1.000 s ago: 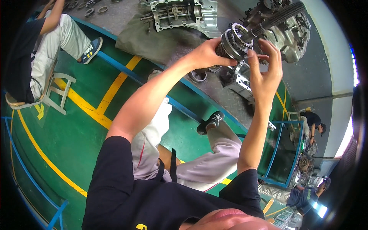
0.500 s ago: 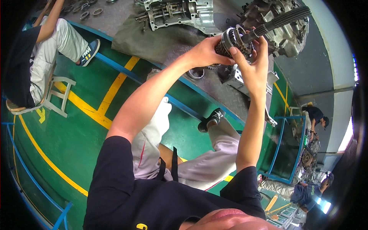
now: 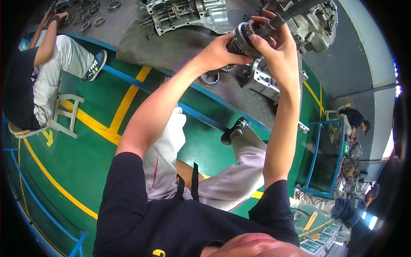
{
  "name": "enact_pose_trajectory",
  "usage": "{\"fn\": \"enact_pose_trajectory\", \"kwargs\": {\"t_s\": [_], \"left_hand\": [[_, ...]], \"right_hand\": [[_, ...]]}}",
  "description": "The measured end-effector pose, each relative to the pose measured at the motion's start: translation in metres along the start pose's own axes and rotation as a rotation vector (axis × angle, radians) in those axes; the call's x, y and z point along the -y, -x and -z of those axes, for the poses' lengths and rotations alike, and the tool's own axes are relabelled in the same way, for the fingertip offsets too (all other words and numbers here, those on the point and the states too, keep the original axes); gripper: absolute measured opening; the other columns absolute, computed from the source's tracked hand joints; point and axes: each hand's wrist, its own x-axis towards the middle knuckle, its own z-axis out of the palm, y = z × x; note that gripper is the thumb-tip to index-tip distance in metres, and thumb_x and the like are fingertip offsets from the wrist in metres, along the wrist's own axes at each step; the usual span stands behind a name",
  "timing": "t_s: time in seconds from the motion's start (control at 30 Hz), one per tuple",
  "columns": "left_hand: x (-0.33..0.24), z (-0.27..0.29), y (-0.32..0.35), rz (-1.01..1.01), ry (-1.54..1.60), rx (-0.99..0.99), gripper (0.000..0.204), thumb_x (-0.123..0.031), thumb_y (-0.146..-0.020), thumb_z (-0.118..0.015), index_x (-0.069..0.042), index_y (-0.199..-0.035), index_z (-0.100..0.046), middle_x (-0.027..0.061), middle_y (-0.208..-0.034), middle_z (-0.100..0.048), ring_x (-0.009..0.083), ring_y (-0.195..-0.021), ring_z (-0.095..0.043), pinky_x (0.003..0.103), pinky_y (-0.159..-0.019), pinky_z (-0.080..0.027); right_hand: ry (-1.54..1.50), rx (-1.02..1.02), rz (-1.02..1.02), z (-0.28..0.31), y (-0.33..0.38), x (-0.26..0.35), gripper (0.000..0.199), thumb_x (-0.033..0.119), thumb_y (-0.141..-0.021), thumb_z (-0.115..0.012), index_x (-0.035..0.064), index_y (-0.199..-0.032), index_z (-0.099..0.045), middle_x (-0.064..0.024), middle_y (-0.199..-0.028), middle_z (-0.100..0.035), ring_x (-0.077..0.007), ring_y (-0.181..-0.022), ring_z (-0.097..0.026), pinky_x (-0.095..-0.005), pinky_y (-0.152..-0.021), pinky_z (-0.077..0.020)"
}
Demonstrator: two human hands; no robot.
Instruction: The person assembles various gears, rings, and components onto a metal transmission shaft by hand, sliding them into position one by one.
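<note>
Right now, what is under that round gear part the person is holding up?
Below the round gear part, held by both the left hand and right hand, lie loose gears and a metal housing on the grey floor plate. The hands hide its underside.

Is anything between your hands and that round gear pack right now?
Nothing visible. The left hand grips the round gear pack from its near side, and the right hand closes over it from the other side, fingers around the dark shaft that runs out of it. Both touch it directly, raised in front of the grey engine casing.
</note>
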Motion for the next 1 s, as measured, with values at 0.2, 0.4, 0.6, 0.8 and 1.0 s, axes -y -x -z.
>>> {"fn": "enact_pose_trajectory", "kwargs": {"t_s": [0.2, 0.4, 0.6, 0.8, 1.0], "left_hand": [[0.003, 0.001, 0.001, 0.012, 0.032, -0.028, 0.045, -0.009, -0.077, -0.088, -0.004, -0.117, -0.067, 0.0006, -0.105, -0.071, 0.0105, -0.098, -0.064, 0.030, -0.089, -0.052], [0.007, 0.009, 0.001, 0.015, 0.088, 0.007, 0.050, -0.016, -0.079, -0.089, -0.003, -0.122, -0.066, 0.0007, -0.109, -0.071, 0.0108, -0.100, -0.063, 0.029, -0.093, -0.051], [0.007, 0.019, 0.003, 0.015, 0.096, -0.062, 0.035, -0.017, -0.085, -0.081, 0.001, -0.113, -0.069, 0.0077, -0.102, -0.074, 0.0153, -0.089, -0.070, 0.031, -0.085, -0.056], [0.014, 0.023, 0.003, 0.012, 0.123, -0.087, 0.035, -0.013, -0.083, -0.083, -0.001, -0.113, -0.070, 0.0066, -0.100, -0.074, 0.0133, -0.090, -0.069, 0.030, -0.084, -0.056], [0.007, 0.028, 0.003, -0.032, 0.099, -0.048, 0.036, -0.015, -0.088, -0.076, 0.002, -0.117, -0.065, 0.0121, -0.107, -0.071, 0.0216, -0.091, -0.070, 0.037, -0.086, -0.057]], "right_hand": [[-0.029, 0.021, -0.017, -0.002, 0.006, -0.007, 0.068, 0.015, -0.085, -0.078, -0.0041, -0.143, -0.046, -0.0140, -0.132, -0.061, -0.0209, -0.121, -0.059, -0.0374, -0.108, -0.0435], [-0.053, -0.260, 0.157, 0.009, 0.020, -0.011, 0.044, 0.012, -0.095, -0.070, -0.0014, -0.134, -0.056, -0.0124, -0.126, -0.064, -0.0156, -0.107, -0.063, -0.0302, -0.093, -0.0507], [0.392, -0.342, 0.017, 0.019, 0.027, -0.045, 0.023, 0.012, -0.094, -0.067, 0.0028, -0.115, -0.068, -0.0095, -0.103, -0.073, -0.0159, -0.086, -0.069, -0.0301, -0.077, -0.0531], [1.132, 0.423, 0.051, -0.011, 0.051, -0.100, 0.030, 0.017, -0.082, -0.072, 0.0080, -0.110, -0.068, -0.0092, -0.113, -0.066, -0.0285, -0.117, -0.059, -0.0491, -0.094, -0.0473], [1.188, 0.478, -0.273, -0.052, 0.039, -0.120, 0.032, 0.018, -0.083, -0.072, 0.0084, -0.113, -0.072, -0.0137, -0.125, -0.064, -0.0318, -0.128, -0.055, -0.0541, -0.103, -0.0457]]}}
